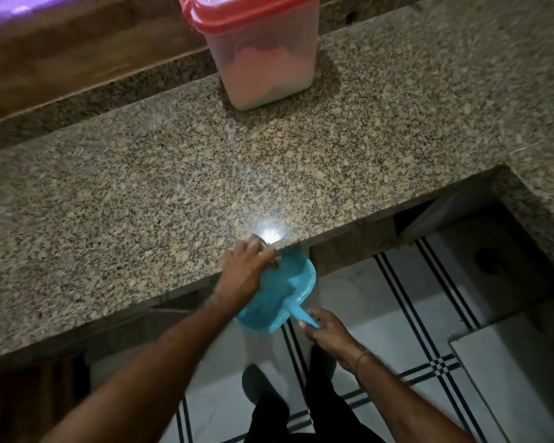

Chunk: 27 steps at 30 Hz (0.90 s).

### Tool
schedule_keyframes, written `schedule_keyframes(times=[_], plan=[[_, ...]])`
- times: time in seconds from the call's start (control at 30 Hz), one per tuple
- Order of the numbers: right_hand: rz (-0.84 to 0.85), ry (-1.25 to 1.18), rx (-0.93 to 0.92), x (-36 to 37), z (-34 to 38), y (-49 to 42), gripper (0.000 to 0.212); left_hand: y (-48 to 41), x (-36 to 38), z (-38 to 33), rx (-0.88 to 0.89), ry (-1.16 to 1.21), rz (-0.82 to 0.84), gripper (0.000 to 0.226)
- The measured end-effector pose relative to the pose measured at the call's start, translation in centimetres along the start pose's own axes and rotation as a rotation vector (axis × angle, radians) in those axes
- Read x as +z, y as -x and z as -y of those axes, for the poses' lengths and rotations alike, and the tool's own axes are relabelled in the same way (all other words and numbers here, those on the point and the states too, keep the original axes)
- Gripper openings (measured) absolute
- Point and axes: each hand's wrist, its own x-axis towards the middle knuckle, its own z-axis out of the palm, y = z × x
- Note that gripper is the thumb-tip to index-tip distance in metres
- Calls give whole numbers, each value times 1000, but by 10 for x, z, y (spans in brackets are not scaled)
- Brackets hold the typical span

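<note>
Just below the middle of the frame, a blue dustpan (pixel 280 294) is held in the air against the front edge of the granite countertop (pixel 160 187), its open mouth tucked under the lip of the stone and its handle pointing toward the lower right. The right hand (pixel 328 334) grips that handle, fingers curled round it, with a thin bracelet (pixel 363 362) on the wrist. The left hand (pixel 243 271) lies over the counter edge and the dustpan's near rim, fingers bent downward; a small brownish bit shows at the fingertips, too blurred to tell whether it is pinched. At the top centre, well apart, stands a clear plastic container (pixel 266 68) with a red lid. Below is a white tiled floor (pixel 381 302) with black stripes.
</note>
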Motion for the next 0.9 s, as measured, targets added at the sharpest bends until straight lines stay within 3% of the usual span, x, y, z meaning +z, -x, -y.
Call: schedule_keyframes(times=[0.1, 0.27, 0.4, 0.47, 0.57, 0.7, 0.9], plan=[[55, 65, -51, 3, 2, -4, 6, 34, 23, -12, -26, -43, 71, 31], [93, 75, -78, 3, 0, -7, 16, 43, 3, 26, -317, 43, -183, 12], [99, 66, -82, 7, -4, -6, 14, 35, -21, 58, -648, 135, -319, 20], [109, 55, -80, 8, -6, -6, 12, 35, -17, 65, -756, 131, -289, 26], [105, 39, -57, 6, -10, -5, 8, 23, -7, 53, -725, 116, -256, 10], [68, 64, -15, 9, -13, -4, 8, -21, -2, 1, -488, 173, -253, 18], [45, 60, 5, 5, -12, 2, 5, -74, -11, -10, -195, 445, -33, 29]])
